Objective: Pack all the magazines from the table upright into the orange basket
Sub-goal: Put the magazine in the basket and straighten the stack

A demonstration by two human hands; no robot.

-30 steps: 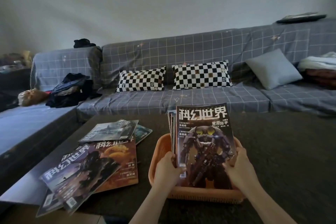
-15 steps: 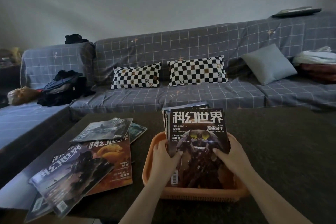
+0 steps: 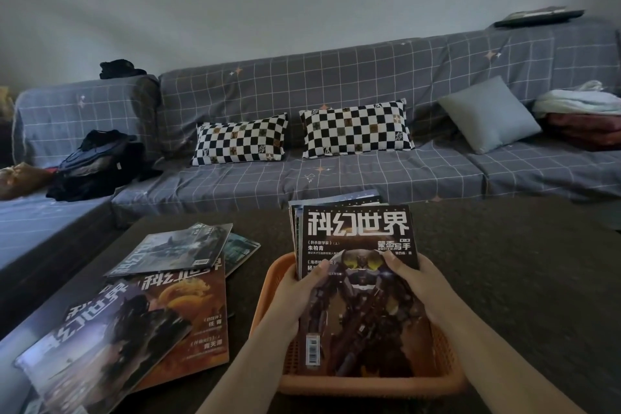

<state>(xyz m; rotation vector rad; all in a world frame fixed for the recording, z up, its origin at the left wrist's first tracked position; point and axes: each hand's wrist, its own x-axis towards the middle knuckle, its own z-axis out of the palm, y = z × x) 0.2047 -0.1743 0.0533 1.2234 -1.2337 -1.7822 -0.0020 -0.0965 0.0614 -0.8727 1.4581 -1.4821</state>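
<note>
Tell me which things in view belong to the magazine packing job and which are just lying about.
Job:
orange basket
upright magazines in it, gripped by left hand and right hand
loose magazines on the table

Lying about:
checkered pillows
grey cushion
dark clothes
folded blankets
</note>
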